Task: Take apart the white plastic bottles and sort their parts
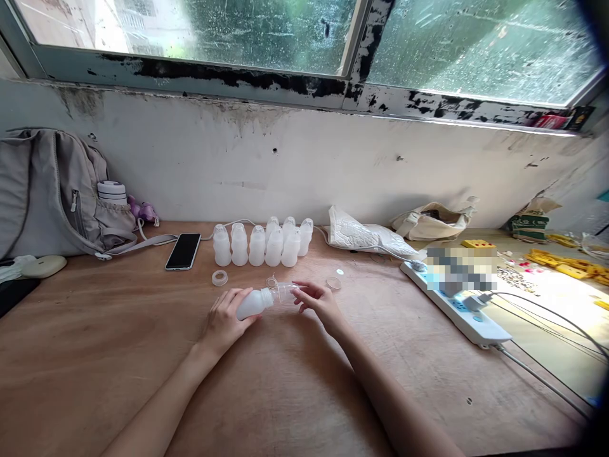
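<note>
My left hand (227, 319) is wrapped round a translucent white baby bottle (251, 304), which lies tilted with its neck to the right. At that neck is a clear cap (281, 292), gripped at its far end by the fingertips of my right hand (318, 303). Whether the cap sits fully on the neck I cannot tell. Just behind lie a white ring (219, 277), a small clear piece (271, 281) and a clear ring (333, 283). Several capped white bottles (257, 246) stand upright in a group near the wall.
To the left are a phone (183, 251) and a grey backpack (57, 190). A silver padded pouch (366, 235) and a beige bag (432, 221) lie along the wall. On the right, a white power strip (457, 308) trails cables. Yellow plastic parts (566, 263) lie beyond it.
</note>
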The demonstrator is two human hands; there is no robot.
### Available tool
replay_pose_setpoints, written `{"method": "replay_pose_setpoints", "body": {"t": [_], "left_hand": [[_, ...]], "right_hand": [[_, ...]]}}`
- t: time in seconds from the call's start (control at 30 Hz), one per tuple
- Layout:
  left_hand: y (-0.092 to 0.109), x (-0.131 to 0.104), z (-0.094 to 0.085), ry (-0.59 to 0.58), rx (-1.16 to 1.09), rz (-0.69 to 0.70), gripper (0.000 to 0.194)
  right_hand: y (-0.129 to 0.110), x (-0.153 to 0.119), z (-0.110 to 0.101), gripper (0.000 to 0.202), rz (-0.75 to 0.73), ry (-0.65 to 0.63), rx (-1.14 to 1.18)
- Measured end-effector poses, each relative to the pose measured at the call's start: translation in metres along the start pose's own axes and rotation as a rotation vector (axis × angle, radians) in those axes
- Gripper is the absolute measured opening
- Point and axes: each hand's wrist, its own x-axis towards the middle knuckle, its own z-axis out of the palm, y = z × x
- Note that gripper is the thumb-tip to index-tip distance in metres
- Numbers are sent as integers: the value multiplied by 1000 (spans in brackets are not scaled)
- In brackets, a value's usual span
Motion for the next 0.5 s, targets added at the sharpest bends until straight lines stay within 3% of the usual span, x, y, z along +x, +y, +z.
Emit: {"method": "replay_pose_setpoints", "body": {"t": [0.2, 0.5], "left_hand": [[0, 0, -1, -53, -24, 76, 50], [1, 0, -3, -83, -14, 101, 47]], "right_hand": [[4, -3, 11, 32, -19, -87, -44], [5, -4, 13, 33, 9, -100, -65]]}}
